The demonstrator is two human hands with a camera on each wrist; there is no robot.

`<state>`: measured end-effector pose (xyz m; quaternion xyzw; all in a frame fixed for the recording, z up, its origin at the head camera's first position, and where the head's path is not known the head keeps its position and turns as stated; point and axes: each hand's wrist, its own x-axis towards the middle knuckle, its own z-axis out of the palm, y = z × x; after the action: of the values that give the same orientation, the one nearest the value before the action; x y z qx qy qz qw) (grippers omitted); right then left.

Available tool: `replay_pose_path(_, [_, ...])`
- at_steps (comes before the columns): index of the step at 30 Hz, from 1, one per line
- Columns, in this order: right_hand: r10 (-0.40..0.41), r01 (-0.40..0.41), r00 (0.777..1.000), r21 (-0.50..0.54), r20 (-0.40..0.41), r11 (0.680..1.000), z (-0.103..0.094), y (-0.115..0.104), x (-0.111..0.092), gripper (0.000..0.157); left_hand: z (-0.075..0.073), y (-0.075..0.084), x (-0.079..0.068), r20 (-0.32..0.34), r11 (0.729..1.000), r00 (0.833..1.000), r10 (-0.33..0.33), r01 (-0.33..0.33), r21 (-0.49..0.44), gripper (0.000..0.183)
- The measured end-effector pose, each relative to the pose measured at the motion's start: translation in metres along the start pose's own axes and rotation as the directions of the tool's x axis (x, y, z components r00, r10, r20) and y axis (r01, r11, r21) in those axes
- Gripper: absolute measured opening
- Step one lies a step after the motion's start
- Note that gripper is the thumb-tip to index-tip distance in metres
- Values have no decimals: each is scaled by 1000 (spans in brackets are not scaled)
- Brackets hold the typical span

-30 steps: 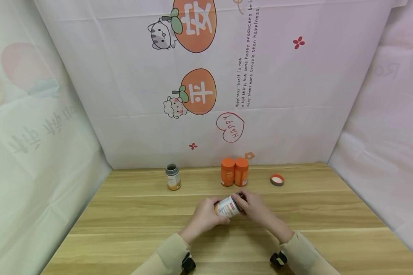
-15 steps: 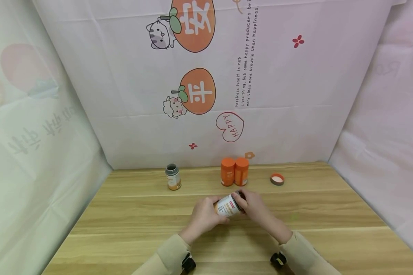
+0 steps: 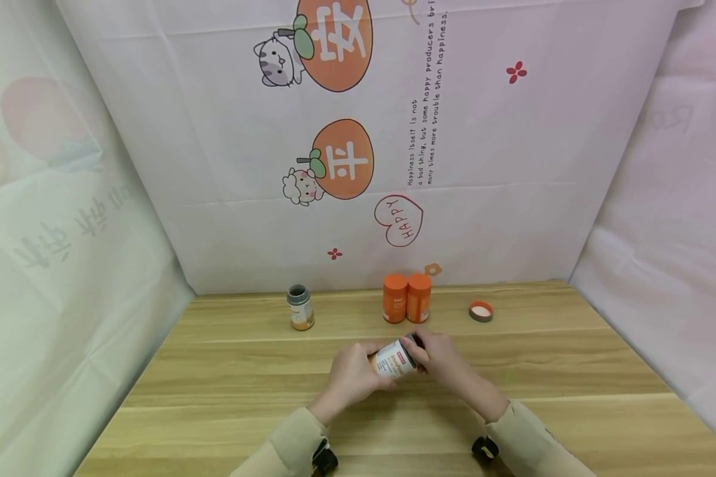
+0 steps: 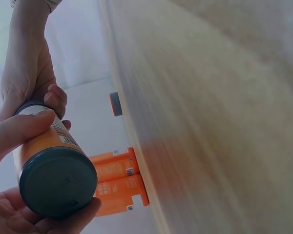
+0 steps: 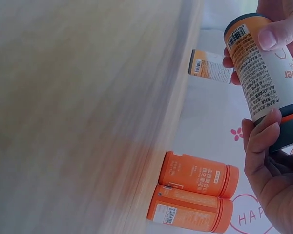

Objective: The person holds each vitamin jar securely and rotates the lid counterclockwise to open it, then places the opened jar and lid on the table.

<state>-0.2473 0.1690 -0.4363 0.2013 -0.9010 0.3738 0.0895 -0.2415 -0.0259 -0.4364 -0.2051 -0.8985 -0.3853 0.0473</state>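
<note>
A pill bottle (image 3: pixel 394 361) with a white and orange label is held tilted above the table by both hands. Around its body, near the dark base (image 4: pixel 58 183), my left hand (image 3: pixel 352 379) grips with the thumb along the label. My right hand (image 3: pixel 447 363) holds the opposite end, its fingers curled on the dark grey lid (image 5: pixel 289 131). An orange ring shows beside that lid in the right wrist view. Part of the lid is hidden behind the right fingers.
On the wooden table (image 3: pixel 244 397), an uncapped bottle (image 3: pixel 301 313) stands at back left. Two orange bottles (image 3: pixel 395 299) stand side by side at the back middle. A loose lid (image 3: pixel 480 311) lies with its white inside up to their right. A printed cloth hangs behind.
The bottle and both hands have shifted very slightly left. Both hands keep their hold on it, and the things standing on the table stay in place.
</note>
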Motion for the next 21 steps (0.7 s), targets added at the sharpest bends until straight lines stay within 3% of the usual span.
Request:
replay_pose_path(11, [7,-6,1000,-27,19,1000,0,-2,0,31,-3,-1,0,26,999,999,-23,23,-27,54])
replay_pose_path(18, [-79,80,997,-72,18,994,-2,-3,-2,24,-4,-7,1,85,983,994,-63,77,-167,48])
replay_pose_path(21, [-93,94,996,-70,12,993,-2,-1,-3,23,-3,-8,1,89,982,994,-70,85,-170,48])
